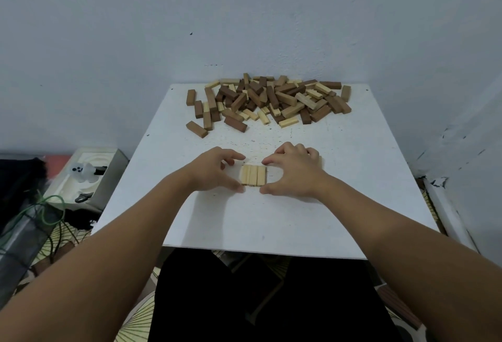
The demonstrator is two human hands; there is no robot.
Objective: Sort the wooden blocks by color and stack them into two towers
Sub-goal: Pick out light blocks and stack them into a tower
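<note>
On the floor to the left of the tabletop (353, 206) sits a pale moulded tray (87, 176) with green cord trailing past it; neither belongs to the sorting.

The left hand (214, 172) rests on the tabletop at the left end of a short row of light blocks (254, 175). Its thumb reaches the row's near-left corner and its fingers curl loosely above the far-left corner, so it brackets the row and grips nothing.

The row itself lies flat near the middle of the tabletop, the pale blocks set side by side with their long sides touching. It looks like the first layer of the light tower. The step in hand appears to be squaring this layer. To do it well, both thumbs should push the near ends flush while the fingertips line up the far ends, with equal pressure from each side so no block skews or lifts.

The right hand (293, 170) mirrors the left, thumb at the near-right corner and forefinger at the far-right one. Its other fingers are curled, and a pale edge shows past its knuckles; whether it holds another block there cannot be told.

Well beyond, against the wall, the mixed pile (267, 101) of dark and light blocks waits unsorted.
</note>
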